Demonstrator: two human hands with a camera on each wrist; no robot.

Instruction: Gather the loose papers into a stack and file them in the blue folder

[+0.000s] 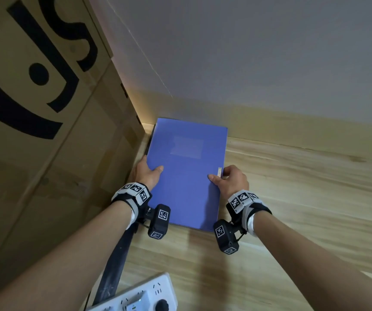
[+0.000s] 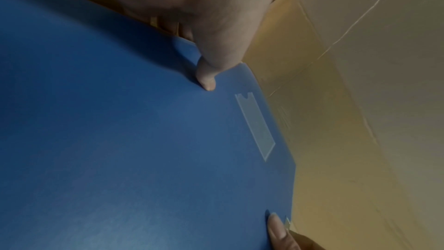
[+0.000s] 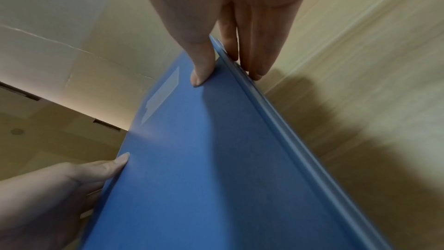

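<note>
The blue folder (image 1: 187,173) is closed and held flat over the wooden table (image 1: 292,198), close to the far wall. My left hand (image 1: 148,170) grips its left edge, thumb on the cover and fingers underneath. My right hand (image 1: 230,178) grips the right edge the same way, thumb on top beside a small clasp. In the left wrist view the thumb presses on the folder's cover (image 2: 120,140) near a clear label pocket (image 2: 256,124). The right wrist view shows the folder (image 3: 204,159) with fingers curled below its right edge. No loose papers are in sight.
A large cardboard box (image 1: 35,108) stands tight against the folder's left side. A grey wall (image 1: 247,52) with a wooden skirting runs behind. A white power strip (image 1: 140,297) lies at the near table edge, beside a black strap (image 1: 115,265).
</note>
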